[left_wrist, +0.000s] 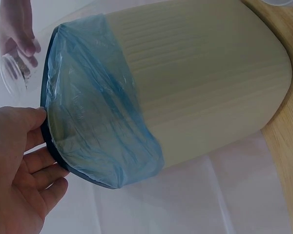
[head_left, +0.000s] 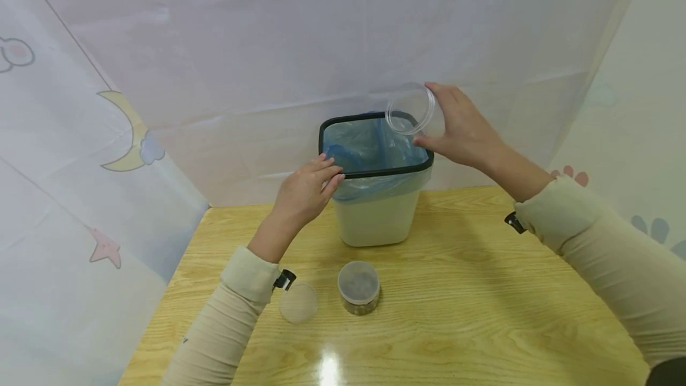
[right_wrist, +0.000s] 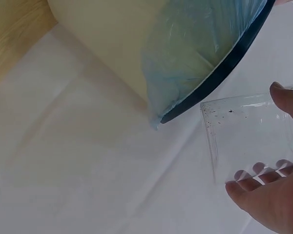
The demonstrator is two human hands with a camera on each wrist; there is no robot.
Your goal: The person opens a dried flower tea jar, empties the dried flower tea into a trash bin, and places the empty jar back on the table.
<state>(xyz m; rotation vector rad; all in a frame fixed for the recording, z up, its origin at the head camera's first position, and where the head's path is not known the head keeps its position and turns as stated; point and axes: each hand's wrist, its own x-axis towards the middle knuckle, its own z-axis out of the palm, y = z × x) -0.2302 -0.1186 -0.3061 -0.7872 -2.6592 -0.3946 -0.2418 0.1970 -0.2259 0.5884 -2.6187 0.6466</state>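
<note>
My right hand [head_left: 468, 130] grips a clear plastic jar [right_wrist: 254, 131] around its sides, thumb on one side and fingers on the other. The jar is tipped sideways above the right part of a cream trash bin [head_left: 377, 216], and dark specks cling inside it near one end. A blue plastic bag [left_wrist: 100, 107] lines the bin and folds down over its outside. At the bin's near left corner, my left hand [head_left: 306, 192] holds the black rim [left_wrist: 46, 131] between thumb and fingers.
In front of the bin, a second jar [head_left: 359, 290] with a whitish top and dark contents stands on the wooden table [head_left: 482, 290]. A round translucent lid [head_left: 298, 302] lies left of it, by my left wrist. Pale printed sheets [head_left: 268, 64] hang behind and beside the table.
</note>
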